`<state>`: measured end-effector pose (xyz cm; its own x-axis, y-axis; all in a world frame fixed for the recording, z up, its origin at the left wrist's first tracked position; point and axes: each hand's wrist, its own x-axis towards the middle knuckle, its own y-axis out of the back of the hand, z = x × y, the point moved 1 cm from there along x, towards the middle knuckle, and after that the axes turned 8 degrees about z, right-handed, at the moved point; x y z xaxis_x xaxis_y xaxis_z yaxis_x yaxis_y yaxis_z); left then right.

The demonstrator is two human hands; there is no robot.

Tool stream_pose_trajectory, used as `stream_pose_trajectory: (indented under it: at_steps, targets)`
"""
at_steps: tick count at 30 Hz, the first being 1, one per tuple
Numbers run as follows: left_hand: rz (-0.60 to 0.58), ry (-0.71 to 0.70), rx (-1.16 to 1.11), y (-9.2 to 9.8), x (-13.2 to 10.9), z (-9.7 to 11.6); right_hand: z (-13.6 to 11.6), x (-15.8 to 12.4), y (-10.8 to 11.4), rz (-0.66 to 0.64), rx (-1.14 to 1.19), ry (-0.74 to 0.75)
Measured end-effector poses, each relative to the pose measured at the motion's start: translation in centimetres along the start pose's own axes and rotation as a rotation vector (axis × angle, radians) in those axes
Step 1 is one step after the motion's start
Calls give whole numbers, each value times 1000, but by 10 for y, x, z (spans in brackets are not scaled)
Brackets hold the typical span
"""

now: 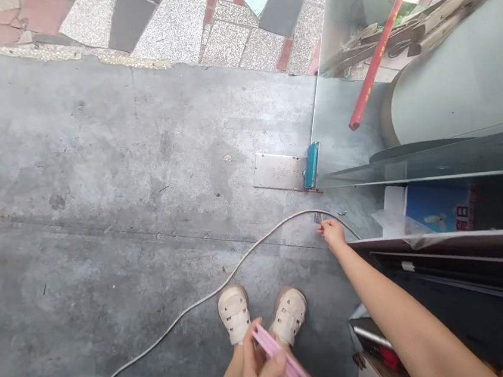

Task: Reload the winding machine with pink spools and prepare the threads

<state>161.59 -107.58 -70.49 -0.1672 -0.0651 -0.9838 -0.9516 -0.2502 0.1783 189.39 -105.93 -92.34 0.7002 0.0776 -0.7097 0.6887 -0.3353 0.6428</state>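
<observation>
My right hand [332, 233] reaches down to the concrete floor and pinches a grey-white cable [225, 284] where it curves near the base of a glass panel. My left hand [261, 370] is held close to my body at the bottom of the view, its fingers closed around a flat pink strip [278, 353]. Both of my feet in white sandals [262, 316] stand just beyond the left hand. The cable trails away to the lower left across the floor.
A glass panel [336, 53] stands at the right, clamped by a teal bracket [311, 165] on a metal floor plate [279, 172]. A red pole [378, 49] and scrap cardboard show behind it. Dark cases [458, 274] sit at the right. Mosaic paving [180, 22] lies ahead.
</observation>
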Motion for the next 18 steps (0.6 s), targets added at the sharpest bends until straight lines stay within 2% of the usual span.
stream_pose_trajectory:
  at_steps: [2,4,7,9,13,16,18]
  targets:
    - [-40,53,-35,-7,-17,4,1,-43,20,-177,8,-10]
    - [-90,88,-55,-13,-38,6,2,-98,55,-362,19,-6]
    - [-169,76,-39,-23,-79,5,-9,-188,125,-582,57,47]
    - [-233,13,16,-29,-113,5,-23,-248,173,-666,101,108]
    - [-378,-222,143,-37,-194,3,-57,-362,248,-689,208,255]
    - [-492,-348,236,-34,-260,-1,-74,-430,286,-599,276,410]
    - [-570,-400,293,-27,-300,-6,-77,-465,307,-524,294,472]
